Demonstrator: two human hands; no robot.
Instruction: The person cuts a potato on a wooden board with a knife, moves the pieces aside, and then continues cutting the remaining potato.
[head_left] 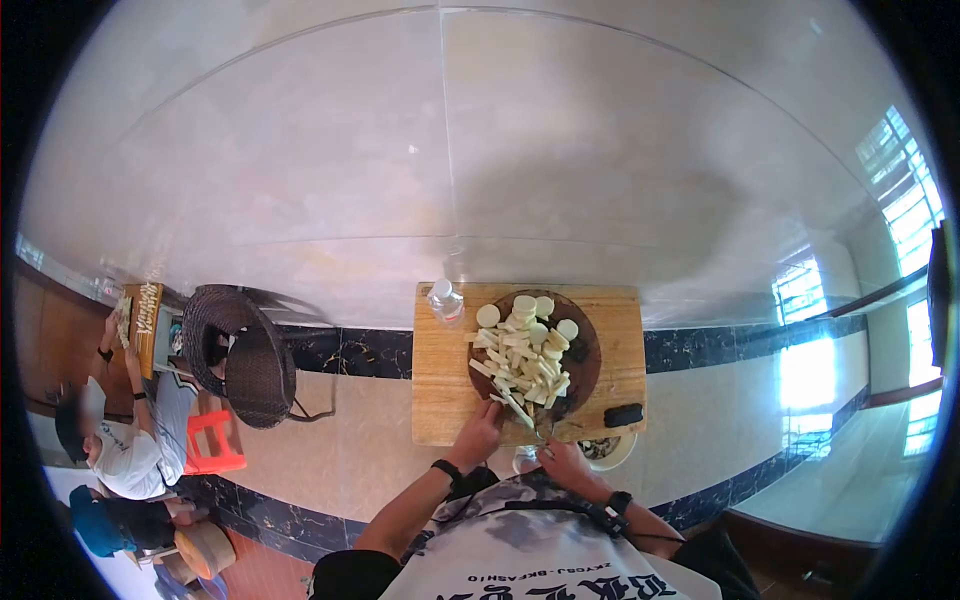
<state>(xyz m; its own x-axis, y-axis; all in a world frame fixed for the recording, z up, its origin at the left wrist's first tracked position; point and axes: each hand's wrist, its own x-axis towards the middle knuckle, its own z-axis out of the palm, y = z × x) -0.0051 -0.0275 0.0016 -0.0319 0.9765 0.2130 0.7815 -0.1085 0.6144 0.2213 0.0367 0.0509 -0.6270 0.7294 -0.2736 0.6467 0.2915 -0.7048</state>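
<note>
My left hand (484, 427) is at the near left edge of a round dark chopping board (588, 355), its fingers closed on a long pale vegetable piece (513, 402). My right hand (564, 463) is closed at the table's front edge, around what looks like the handle of a knife (541, 432). Its thin blade is hard to make out beside the vegetable piece. A heap of pale cut strips (530, 365) covers the middle of the board. Several round slices (488, 316) lie along its far side.
The board rests on a wooden table (435, 375) against a tiled wall. A clear bottle (446, 302) and a dark object (623, 415) stand on it. Below sits a white bucket (615, 455). Leftward are a wicker chair (260, 375), a red stool (215, 443) and two other people.
</note>
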